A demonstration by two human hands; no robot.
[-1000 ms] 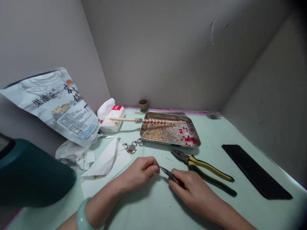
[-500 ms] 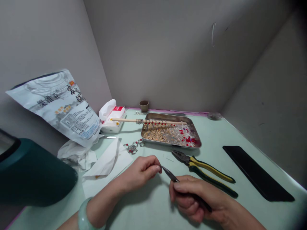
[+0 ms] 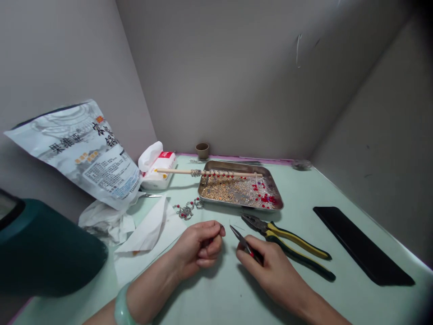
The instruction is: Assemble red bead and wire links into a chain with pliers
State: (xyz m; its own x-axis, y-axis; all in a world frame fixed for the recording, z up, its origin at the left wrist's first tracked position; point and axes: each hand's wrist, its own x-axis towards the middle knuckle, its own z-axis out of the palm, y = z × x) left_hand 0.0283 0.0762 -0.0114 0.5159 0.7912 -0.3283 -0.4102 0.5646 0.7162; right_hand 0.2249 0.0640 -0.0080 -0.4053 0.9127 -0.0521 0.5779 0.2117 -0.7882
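Now the green table [image 3: 304, 194] carries the bead tray [image 3: 202, 197] at its far side, and the yellow-handled pliers [image 3: 294, 241] lie just right of my hands. My left hand [image 3: 198, 248] is curled, thumb and forefinger pinching a tiny piece [image 3: 221, 227] I can't make out. My right hand [image 3: 270, 268] grips the small pliers [image 3: 241, 239], whose long axis points far-left at that pinch. Half a second ago their tip touched my left fingertips; now there is a slight gap.

A small craft workbench: bead tray [image 3: 279, 197], pliers [image 3: 291, 241], plain partition walls [image 3: 237, 81].
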